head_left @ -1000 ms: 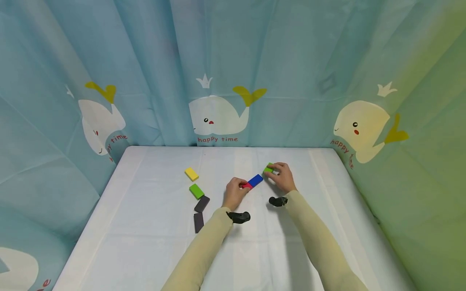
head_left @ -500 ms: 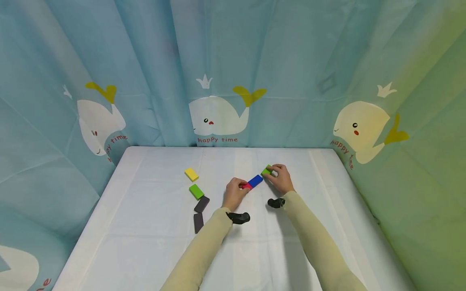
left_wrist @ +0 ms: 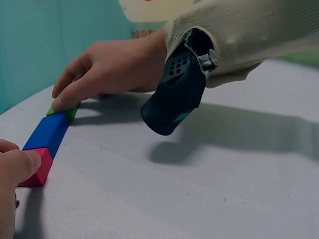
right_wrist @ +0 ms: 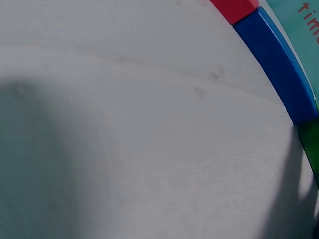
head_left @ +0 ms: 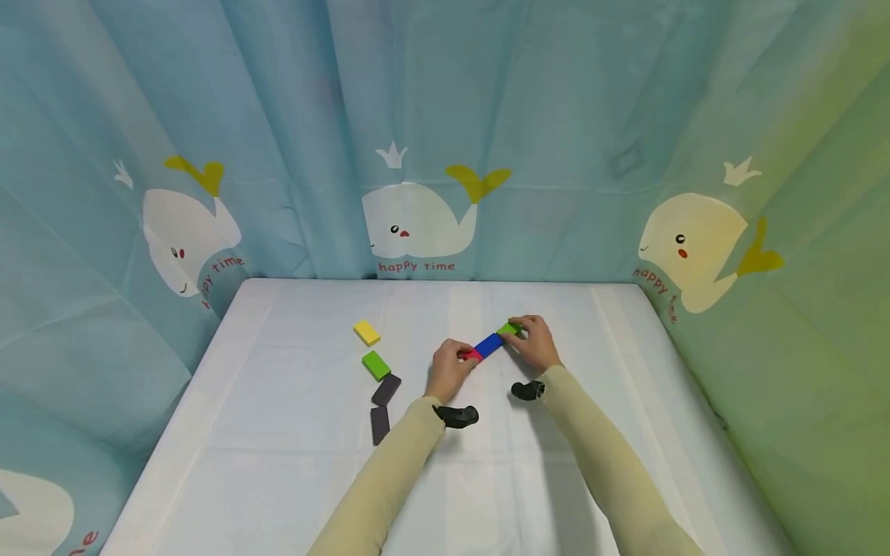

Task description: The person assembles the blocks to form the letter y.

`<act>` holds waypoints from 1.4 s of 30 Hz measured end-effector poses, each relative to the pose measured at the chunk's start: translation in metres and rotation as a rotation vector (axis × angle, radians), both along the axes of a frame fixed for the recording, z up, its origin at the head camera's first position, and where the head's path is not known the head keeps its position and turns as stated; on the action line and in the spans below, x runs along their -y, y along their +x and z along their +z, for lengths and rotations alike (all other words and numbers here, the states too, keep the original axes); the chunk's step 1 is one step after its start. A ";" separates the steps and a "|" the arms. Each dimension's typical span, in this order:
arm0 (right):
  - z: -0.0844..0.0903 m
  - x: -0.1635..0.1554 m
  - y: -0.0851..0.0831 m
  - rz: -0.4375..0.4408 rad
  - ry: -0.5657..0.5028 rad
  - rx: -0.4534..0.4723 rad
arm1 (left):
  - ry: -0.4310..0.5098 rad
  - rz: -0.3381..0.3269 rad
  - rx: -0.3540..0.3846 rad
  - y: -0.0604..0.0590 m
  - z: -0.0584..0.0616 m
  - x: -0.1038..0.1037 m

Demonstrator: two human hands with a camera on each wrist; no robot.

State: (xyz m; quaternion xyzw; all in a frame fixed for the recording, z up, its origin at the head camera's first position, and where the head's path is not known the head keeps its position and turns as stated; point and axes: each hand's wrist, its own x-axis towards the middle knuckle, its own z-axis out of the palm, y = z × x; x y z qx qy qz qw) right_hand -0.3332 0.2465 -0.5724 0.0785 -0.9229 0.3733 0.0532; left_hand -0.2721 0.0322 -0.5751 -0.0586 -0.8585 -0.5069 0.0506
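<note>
Red, blue and green rectangular blocks lie end to end in a slanting row on the white table. My left hand pinches the red block at the row's near end. Its thumb presses the side, and part of that block is hidden by the fingers. The blue block sits in the middle, touched by no hand. At the far end my right hand pinches the green block between thumb and fingers. In the right wrist view the green block meets the blue block's end.
Left of my hands a bent line of blocks lies on the table: a yellow block, another green block, and two dark blocks, one upper and one lower. A whale-print curtain stands behind the table's far edge.
My right hand has brought the green block down and leftward until it meets the blue block's end. The left hand has stayed on the red block.
</note>
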 end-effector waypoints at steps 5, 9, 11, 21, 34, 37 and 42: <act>-0.002 0.003 0.000 -0.005 0.004 -0.014 | -0.005 -0.005 -0.007 -0.001 0.000 0.000; -0.004 0.004 0.000 -0.010 0.008 -0.015 | 0.006 -0.003 -0.008 0.000 0.000 0.000; -0.004 0.005 0.000 -0.011 0.009 -0.013 | 0.006 -0.003 -0.013 0.000 -0.001 0.000; -0.004 0.007 0.002 -0.016 0.008 -0.015 | 0.001 0.000 -0.027 0.000 -0.002 -0.001; -0.005 0.008 0.004 -0.035 -0.001 -0.003 | -0.005 -0.002 -0.041 0.000 -0.002 -0.001; -0.004 0.009 0.005 -0.041 -0.001 0.001 | -0.008 -0.002 -0.042 0.000 -0.003 0.000; -0.003 0.009 0.006 -0.049 -0.002 0.014 | -0.008 -0.006 -0.034 0.000 -0.002 -0.001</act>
